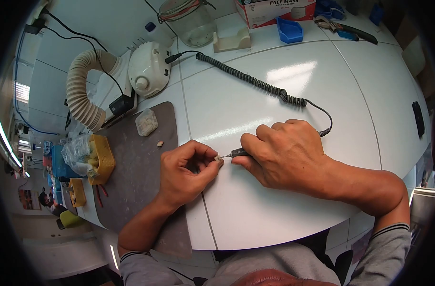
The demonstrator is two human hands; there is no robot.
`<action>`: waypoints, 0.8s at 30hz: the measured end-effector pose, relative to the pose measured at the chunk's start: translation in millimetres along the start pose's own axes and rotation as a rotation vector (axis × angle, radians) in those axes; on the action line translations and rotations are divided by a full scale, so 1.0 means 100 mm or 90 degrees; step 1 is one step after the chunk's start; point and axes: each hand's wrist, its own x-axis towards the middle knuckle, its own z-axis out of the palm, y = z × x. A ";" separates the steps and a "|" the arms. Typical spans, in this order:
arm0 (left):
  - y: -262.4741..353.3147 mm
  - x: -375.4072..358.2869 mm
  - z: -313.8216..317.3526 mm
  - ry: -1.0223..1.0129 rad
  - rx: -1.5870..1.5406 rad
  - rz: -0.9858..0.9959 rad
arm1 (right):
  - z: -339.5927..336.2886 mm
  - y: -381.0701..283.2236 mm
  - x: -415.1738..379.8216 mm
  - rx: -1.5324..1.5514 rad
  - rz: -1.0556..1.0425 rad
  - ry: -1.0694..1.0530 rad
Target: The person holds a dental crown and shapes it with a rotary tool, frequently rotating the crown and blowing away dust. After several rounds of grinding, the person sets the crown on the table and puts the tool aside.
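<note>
My right hand (289, 157) is wrapped around a dark rotary handpiece (238, 152), its thin metal bit pointing left. Between the thumb and fingertips of my left hand (189, 174) is a small whitish piece (219, 158), mostly covered by the fingers, so its exact kind does not show. The bit's tip meets or nearly meets this piece; contact cannot be made out. From the back of the handpiece a coiled black cord (246, 76) runs to a white control unit (149, 71) with a knob.
Left of my hands, a grey mat (131, 167) carries a small clear box (146, 122) of pale pieces and one loose pale piece (160, 143). A ribbed hose (81, 86) and yellow basket (103, 159) stand farther left. Behind are a glass jar (193, 28), blue tray (290, 31) and pliers (346, 29).
</note>
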 end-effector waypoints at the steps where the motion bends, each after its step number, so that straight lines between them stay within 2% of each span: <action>1: 0.01 0.00 0.00 0.001 0.004 0.004 | 0.00 0.00 0.00 -0.001 0.001 0.001; 14: 0.01 0.00 0.00 -0.012 -0.002 0.001 | -0.03 -0.02 0.01 -0.015 0.021 -0.050; 24: 0.00 0.01 0.01 -0.017 0.001 0.015 | -0.03 0.01 0.01 0.009 0.012 -0.034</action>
